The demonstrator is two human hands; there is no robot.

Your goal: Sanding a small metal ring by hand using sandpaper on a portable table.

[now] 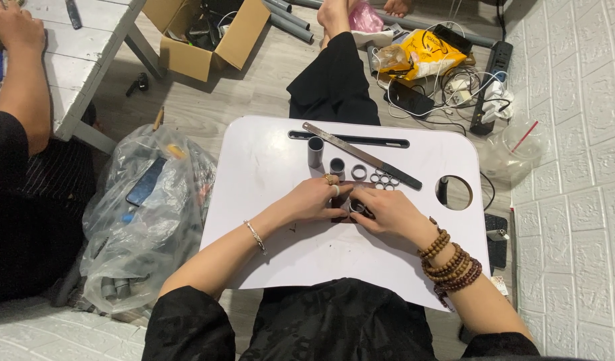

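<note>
My left hand [313, 198] and my right hand [386, 210] meet over the middle of a white lap table [267, 174]. Together they press on a dark brown sheet [341, 200] and a short grey pipe ring [356, 207] held between the fingers. Just beyond the hands stand grey pipe pieces in a row: a tall one [315, 152], a shorter one [337, 167], a ring [359, 172], and several small thin rings [384, 179]. A long metal file with a dark handle [361, 155] lies diagonally behind them.
A clear plastic bag of grey pipe bits with a phone on it [144, 214] sits left of the table. Another person's arm [20, 73] rests on a white bench at far left. A cardboard box [207, 40], cables, a power strip [491, 73] and a yellow bag [424, 57] lie beyond.
</note>
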